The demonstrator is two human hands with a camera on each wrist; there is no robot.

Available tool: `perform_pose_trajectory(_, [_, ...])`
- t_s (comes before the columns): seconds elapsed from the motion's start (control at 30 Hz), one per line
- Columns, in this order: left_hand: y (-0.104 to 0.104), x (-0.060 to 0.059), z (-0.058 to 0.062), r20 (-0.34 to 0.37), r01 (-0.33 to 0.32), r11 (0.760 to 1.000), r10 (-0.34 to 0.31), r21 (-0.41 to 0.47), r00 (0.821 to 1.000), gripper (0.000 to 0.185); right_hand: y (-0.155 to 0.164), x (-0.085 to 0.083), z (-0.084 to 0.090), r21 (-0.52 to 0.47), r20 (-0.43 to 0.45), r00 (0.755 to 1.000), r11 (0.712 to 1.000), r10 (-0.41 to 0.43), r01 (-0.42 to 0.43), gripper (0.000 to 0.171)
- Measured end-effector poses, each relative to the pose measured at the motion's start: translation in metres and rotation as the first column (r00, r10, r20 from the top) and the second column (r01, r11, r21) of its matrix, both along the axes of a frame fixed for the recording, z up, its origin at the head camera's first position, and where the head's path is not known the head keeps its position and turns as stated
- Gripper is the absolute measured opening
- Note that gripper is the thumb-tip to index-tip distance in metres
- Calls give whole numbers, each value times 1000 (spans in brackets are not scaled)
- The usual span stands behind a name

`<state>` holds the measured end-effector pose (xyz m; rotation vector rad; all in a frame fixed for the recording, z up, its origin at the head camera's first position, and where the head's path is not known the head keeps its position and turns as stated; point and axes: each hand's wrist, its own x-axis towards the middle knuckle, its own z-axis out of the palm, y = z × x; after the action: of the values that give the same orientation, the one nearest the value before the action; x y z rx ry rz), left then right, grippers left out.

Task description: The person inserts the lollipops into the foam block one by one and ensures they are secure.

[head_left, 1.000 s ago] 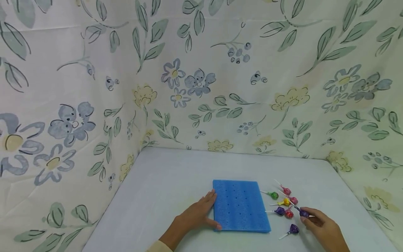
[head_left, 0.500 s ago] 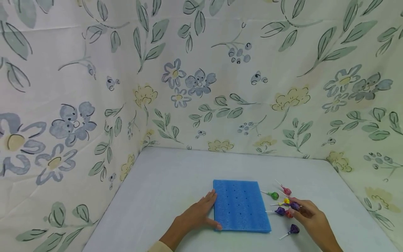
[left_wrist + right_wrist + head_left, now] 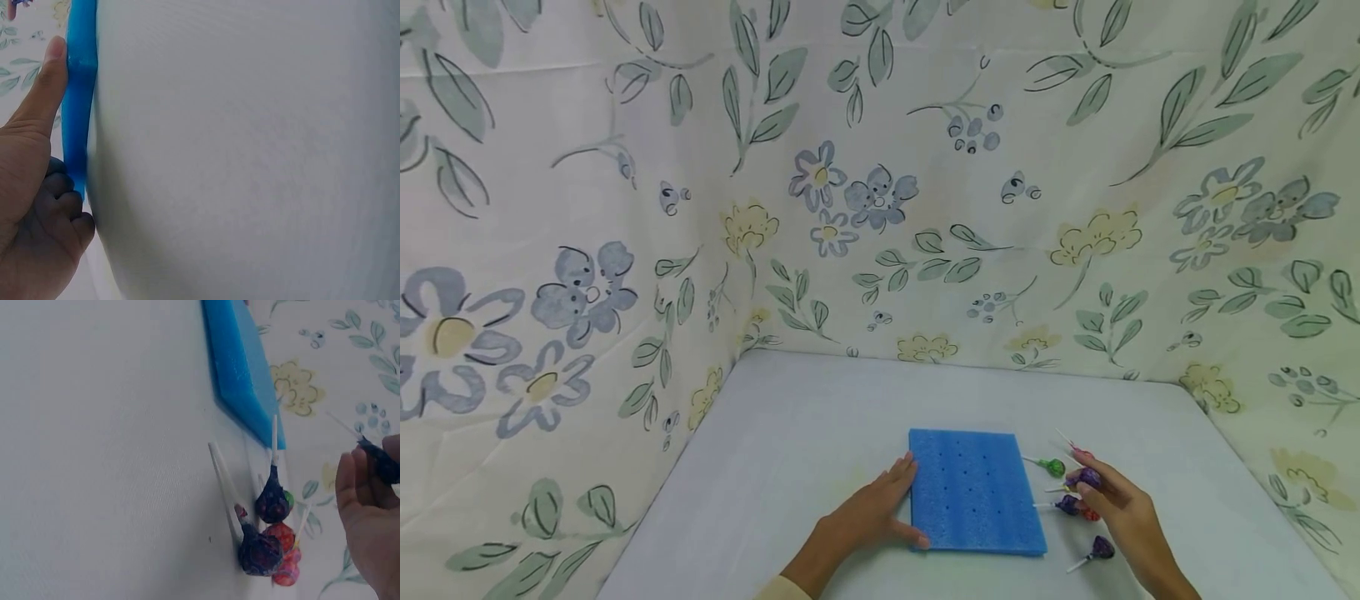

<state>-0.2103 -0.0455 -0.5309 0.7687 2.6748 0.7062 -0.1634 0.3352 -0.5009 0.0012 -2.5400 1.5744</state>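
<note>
Against one blue block point(image 3: 977, 492), left fingers point(image 3: 897, 477) rest loose; right fingers point(image 3: 1110, 477) pinch one purple lollipop point(image 3: 1087, 477), two purple others point(image 3: 1102, 547) nearby.

Head view: can pick out only part of yellow lollipop point(image 3: 1057, 490) behind held purple lollipop point(image 3: 1084, 478). Cannot trace full outline of pink lollipop point(image 3: 1081, 452), far right, or red lollipop point(image 3: 1088, 513), nearer, both partly covered by right hand point(image 3: 1123, 508). Cannot judge depth of holes point(image 3: 966, 472) in blue foam block point(image 3: 1000, 525); too small. Left wrist view: find left hand point(image 3: 31, 187) cut off by left edge. Right wrist view: find held purple lollipop cut off by right edge. Cannot read blurred wrappers point(image 3: 261, 555).
</note>
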Motion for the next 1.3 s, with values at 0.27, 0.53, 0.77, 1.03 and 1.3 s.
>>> perform_pose_trajectory(0.27, [0, 1, -1, 8, -6, 1000, 6, 7, 1000, 120, -18, -8, 3, 57, 22, 999, 998, -36, 35, 67])
perform_pose_trajectory(0.53, [-1, 0, -1, 39, -19, 999, 18, 35, 999, 120, -33, -16, 7, 51, 104, 993, 997, -61, 56, 38])
perform_pose_trajectory(0.77, [-1, -2, -4, 85, -31, 995, 23, 96, 996, 120, -44, -22, 4, 91, 36, 999, 996, -19, 15, 23])
perform_pose_trajectory(1.03, [1, -2, -5, 140, -79, 989, 62, 122, 988, 120, -60, -33, 4, 13, 70, 997, 1000, 16, -17, 29])
perform_pose_trajectory(1.3, [0, 0, -4, 128, -74, 990, 59, 119, 990, 120, -76, -45, 2, -12, 90, 996, 1000, 2, -1, 28])
